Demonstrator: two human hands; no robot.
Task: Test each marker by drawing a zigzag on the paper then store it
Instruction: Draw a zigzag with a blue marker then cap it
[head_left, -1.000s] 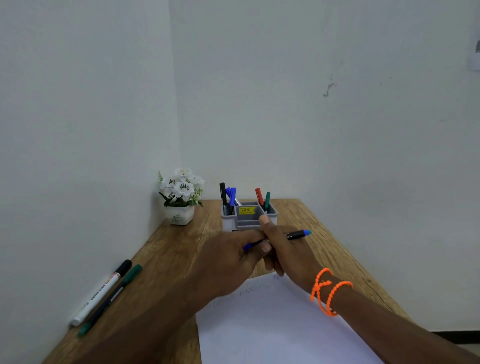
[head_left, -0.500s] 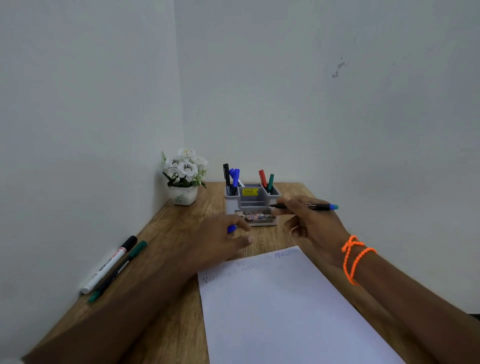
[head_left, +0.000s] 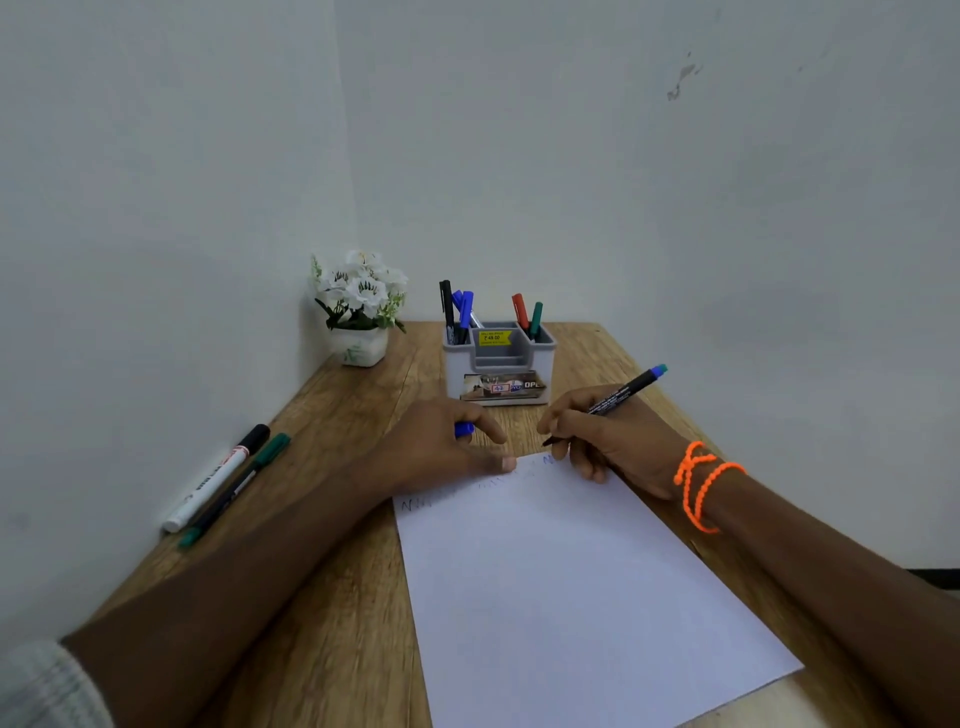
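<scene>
Fingers (head_left: 558, 423) of the right hand (head_left: 608, 441) pinch the uncapped marker (head_left: 618, 396), tip at the paper's (head_left: 571, 582) top edge; the left hand (head_left: 441, 447) grips its blue cap (head_left: 464, 429). Testing begins; next, draw a zigzag beside existing marks.

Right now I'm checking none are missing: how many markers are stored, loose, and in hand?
In the organizer: 5
Loose on the table by the wall: 2
Held in the right hand: 1
Total: 8
</scene>
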